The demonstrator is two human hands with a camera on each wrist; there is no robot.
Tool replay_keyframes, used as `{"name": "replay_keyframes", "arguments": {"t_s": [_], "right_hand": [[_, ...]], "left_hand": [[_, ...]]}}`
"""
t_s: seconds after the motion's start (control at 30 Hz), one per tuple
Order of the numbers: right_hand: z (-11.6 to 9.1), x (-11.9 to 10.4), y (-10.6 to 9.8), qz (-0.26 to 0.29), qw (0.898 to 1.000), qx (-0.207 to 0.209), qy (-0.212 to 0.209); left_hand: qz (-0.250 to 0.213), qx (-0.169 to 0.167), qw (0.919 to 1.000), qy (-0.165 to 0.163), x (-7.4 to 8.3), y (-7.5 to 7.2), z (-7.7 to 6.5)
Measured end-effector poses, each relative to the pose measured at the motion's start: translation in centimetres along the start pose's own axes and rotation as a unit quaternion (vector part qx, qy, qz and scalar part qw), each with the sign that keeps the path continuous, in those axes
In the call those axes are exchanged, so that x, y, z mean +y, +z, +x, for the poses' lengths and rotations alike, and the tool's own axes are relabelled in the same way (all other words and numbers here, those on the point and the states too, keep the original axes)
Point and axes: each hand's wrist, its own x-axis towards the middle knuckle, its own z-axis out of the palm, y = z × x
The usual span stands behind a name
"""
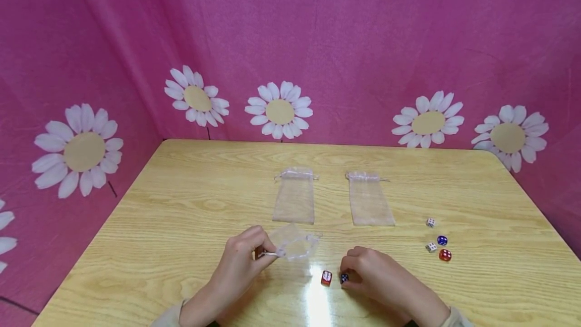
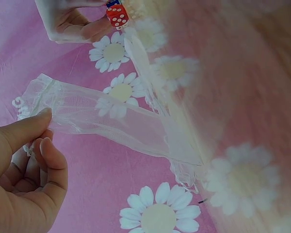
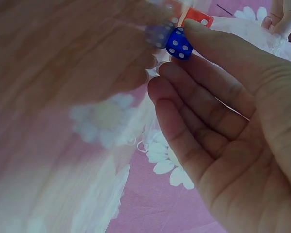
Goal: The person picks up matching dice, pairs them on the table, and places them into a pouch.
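My left hand [image 1: 239,262] pinches the mouth edge of a sheer white organza drawstring bag [image 2: 104,109] between thumb and forefinger, with the bag held over the table. In the head view its ribbon-trimmed opening faces right. At the front of the table, my right hand [image 1: 380,275] has thumb and forefinger around a blue die with white dots [image 3: 179,44]. Just left of that die lies a red die [image 1: 326,278], apart from both hands. The lower fingers of the right hand curl loosely in the right wrist view.
Two more organza bags, a left one [image 1: 294,198] and a right one [image 1: 369,201], lie flat toward the back. On the right sit two white dice [image 1: 430,222], a blue die [image 1: 442,240] and a red die [image 1: 445,255]. A pink flowered cloth [image 1: 345,54] hangs behind the wooden table [image 1: 190,201].
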Motion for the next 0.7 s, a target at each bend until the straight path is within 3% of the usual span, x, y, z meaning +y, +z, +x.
{"name": "replay_keyframes", "arguments": {"t_s": [0.1, 0.33, 0.5, 0.7], "right_hand": [[0.0, 0.2, 0.0, 0.011, 1.000, 0.004, -0.008], [0.1, 1.2, 0.0, 0.112, 0.993, 0.015, -0.019], [0.2, 1.5, 0.0, 0.156, 0.987, 0.033, -0.024], [0.4, 1.2, 0.0, 0.191, 0.977, 0.083, -0.038]], "left_hand": [[-0.002, 0.000, 1.0000, 0.001, 0.0, 0.0, 0.0], [-0.004, 0.002, 1.0000, 0.000, 0.0, 0.0, 0.0], [-0.001, 0.006, 1.0000, 0.002, 0.0, 0.1, 0.0], [-0.005, 0.008, 1.0000, -0.001, 0.0, 0.0, 0.0]]}}
